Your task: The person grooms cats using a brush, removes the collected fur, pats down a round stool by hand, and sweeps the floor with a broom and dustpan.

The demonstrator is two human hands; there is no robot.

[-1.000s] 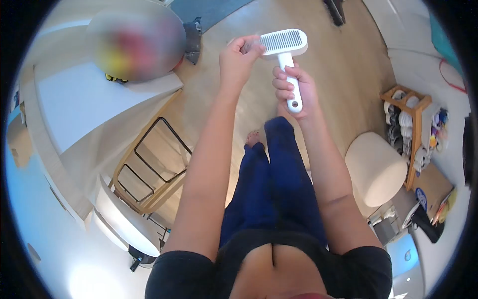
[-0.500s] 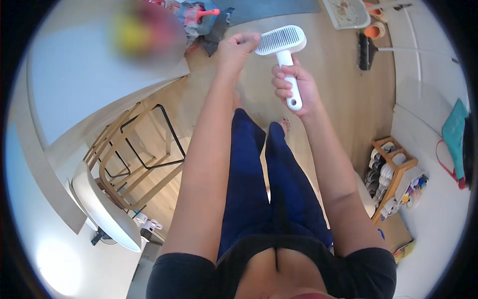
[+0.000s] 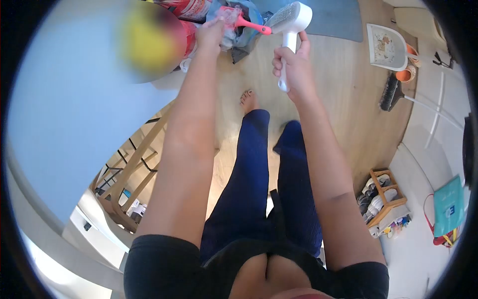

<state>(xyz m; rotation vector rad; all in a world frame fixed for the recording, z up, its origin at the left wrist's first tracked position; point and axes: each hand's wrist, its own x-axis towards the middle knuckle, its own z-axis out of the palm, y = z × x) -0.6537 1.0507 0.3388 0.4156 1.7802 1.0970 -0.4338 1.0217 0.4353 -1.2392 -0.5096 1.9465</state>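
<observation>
A white brush (image 3: 290,20) with a broad bristled head is upright in my right hand (image 3: 297,67), whose fingers wrap round its handle. My left hand (image 3: 211,35) is at the upper middle, in front of bags near the table edge; its fingertips are pressed together, and what they hold, if anything, is too small to make out. Just beyond those fingers lies a pink brush (image 3: 247,24) with pale fluff at its head, over a bluish plastic bag (image 3: 251,37). The handle end of the pink brush appears beside the white brush head.
A pale table (image 3: 89,94) fills the left, with wooden-framed chairs (image 3: 130,174) below it. A grey mat (image 3: 333,17) lies ahead. On the right are a dustpan (image 3: 387,47), a broom (image 3: 391,93), a wooden shoe rack (image 3: 386,199) and a teal bag (image 3: 448,205).
The view has moved forward along the table, bringing the bags and pink brush near my hands. My left hand has moved left, away from the white brush, whose head has turned slightly.
</observation>
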